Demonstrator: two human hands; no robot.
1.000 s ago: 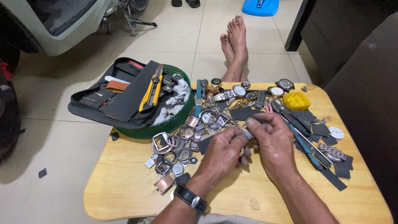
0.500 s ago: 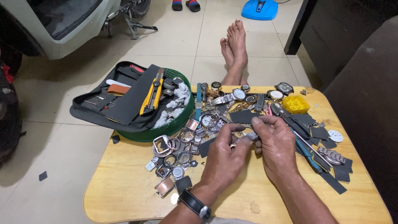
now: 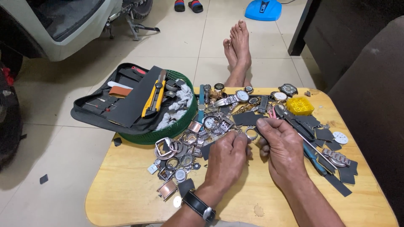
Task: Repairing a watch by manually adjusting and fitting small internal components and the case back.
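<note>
a small metal ring [image 3: 251, 133], light, stiff and slippery, is pinched at its rim between the curled left hand [image 3: 227, 156] and right hand [image 3: 283, 148] at centre frame, best held edgewise.

A small round silver watch case ring [image 3: 251, 133] sits between the fingers [image 3: 240, 141] of the left hand and the fingers [image 3: 265, 125] of the right, pinched at its edges just above the table, its open face turned upward.
</note>
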